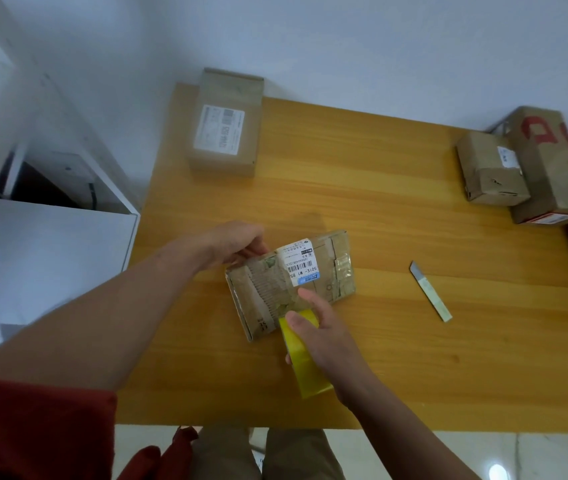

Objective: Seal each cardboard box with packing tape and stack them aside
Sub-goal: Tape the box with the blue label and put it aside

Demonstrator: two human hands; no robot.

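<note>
A small worn cardboard box (331, 268) with a white shipping label lies near the middle of the wooden table (379, 209). My left hand (237, 242) grips its far left edge. My right hand (324, 336) holds a yellow roll of packing tape (305, 362) against the box's near edge, thumb across the top of the roll. A larger box (225, 124) with a white label sits at the table's far left corner. Several more boxes (549, 168) are piled at the right edge.
A metal cutter blade (431, 291) lies on the table to the right of the small box. A white cabinet (50, 237) stands left of the table. The near table edge runs just above my knees.
</note>
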